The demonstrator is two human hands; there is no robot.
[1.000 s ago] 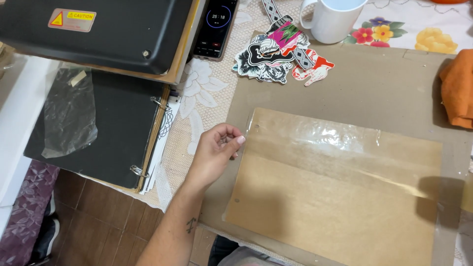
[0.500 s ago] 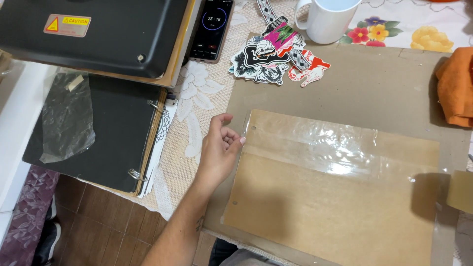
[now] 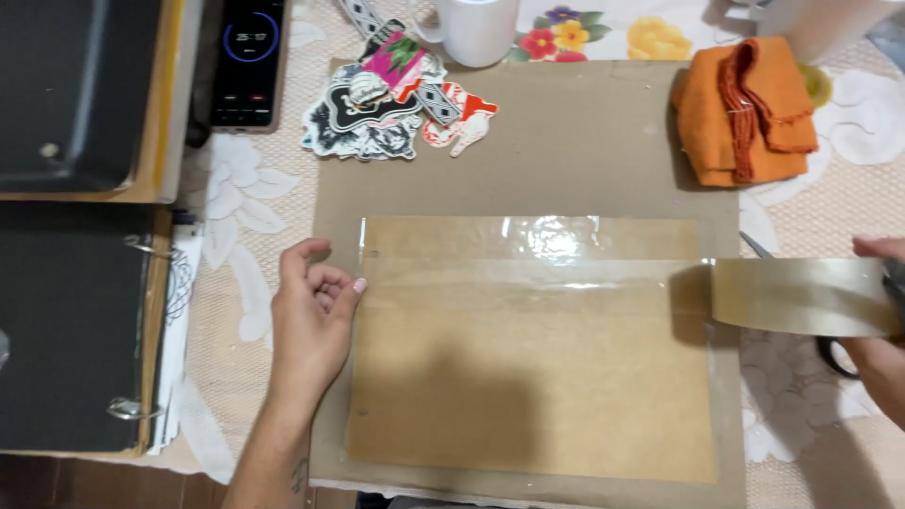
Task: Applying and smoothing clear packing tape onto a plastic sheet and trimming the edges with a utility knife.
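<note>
Your hands and forearms, bare
Left hand [image 3: 311, 316]: no sleeve, pale painted thumbnail, small dark tattoo on forearm; right hand [image 3: 881, 311]: mostly out of frame

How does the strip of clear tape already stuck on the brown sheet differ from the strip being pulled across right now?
The stuck strip lies flat along the brown sheet's top edge and glares; the pulled strip is lifted off the sheet at its right end, held near the right hand, and looks duller and tan. The left hand presses its other end. Both are wide and see-through.
</note>
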